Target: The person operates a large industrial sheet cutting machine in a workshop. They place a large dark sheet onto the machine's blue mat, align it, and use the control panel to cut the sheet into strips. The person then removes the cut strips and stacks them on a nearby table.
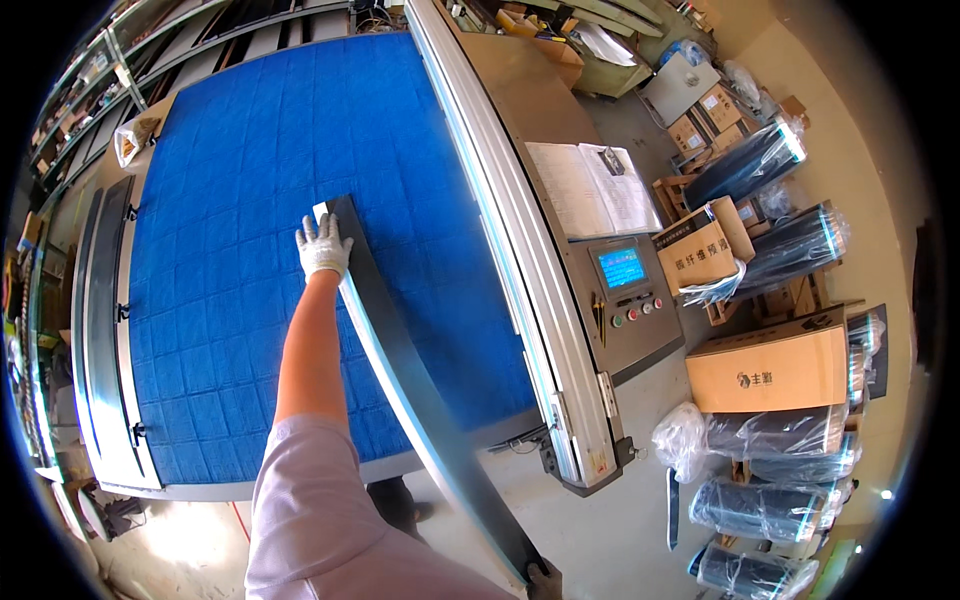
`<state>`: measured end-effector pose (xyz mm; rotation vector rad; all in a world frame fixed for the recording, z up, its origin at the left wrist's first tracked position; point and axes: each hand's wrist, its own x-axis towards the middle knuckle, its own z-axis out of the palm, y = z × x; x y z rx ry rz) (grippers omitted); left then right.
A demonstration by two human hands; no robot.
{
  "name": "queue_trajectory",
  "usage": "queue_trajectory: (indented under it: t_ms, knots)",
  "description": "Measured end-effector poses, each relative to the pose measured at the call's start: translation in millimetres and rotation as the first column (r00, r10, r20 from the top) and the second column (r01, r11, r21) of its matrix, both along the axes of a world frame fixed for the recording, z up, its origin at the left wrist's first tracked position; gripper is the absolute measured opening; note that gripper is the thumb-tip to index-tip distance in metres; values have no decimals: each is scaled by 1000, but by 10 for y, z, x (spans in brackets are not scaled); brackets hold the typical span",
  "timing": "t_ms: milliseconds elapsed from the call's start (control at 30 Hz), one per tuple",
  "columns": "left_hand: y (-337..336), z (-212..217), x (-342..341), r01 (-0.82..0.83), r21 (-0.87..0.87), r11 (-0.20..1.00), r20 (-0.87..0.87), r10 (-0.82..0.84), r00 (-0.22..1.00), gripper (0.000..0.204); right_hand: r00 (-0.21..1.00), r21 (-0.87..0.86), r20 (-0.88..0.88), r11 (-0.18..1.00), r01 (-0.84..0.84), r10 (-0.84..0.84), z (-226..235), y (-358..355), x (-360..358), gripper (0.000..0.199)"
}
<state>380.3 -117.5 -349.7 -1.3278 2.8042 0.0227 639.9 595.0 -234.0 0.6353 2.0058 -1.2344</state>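
Wide table, blue creased surface (230, 300). Your long, straight dark-grey strip with a white side (432, 400) slants over its right half, running out past its near edge. Your white-gloved left hand (325, 248), fingers spread, overlaps the strip's far end above the table. Your right hand (545, 582), beyond the table's near edge, grips the near end.

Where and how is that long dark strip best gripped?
Probably grip the strip near both ends by its long edges, left hand from the left at the far end, right hand from the right at the near end: it is long and narrow, its near end beyond the blue bed.
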Motion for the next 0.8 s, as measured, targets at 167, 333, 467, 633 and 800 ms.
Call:
queue_trajectory:
  t_ms: [167,333,467,633,800]
  knots:
    - [-280,237,-119,-174,87,981,74,168,983,76,997,19,35,997,74,-75,-156,144,63,50]
    - [227,51,469,-339,253,906,-628,420,655,49,988,-220,33,964,152,-148,21,181,-57,54]
    - [1882,59,1465,-130,683,719,-597,652,467,61,979,-294,-180,955,38,-94,-164,610,62,43]
    - [2822,265,2018,586,627,-514,6,755,656,83,968,-359,-108,917,174,-226,981,366,-150,35]
    - [4509,1068,1076,424,767,-482,-408,143,902,83,885,-520,-357,851,77,-298,677,1147,391,34]
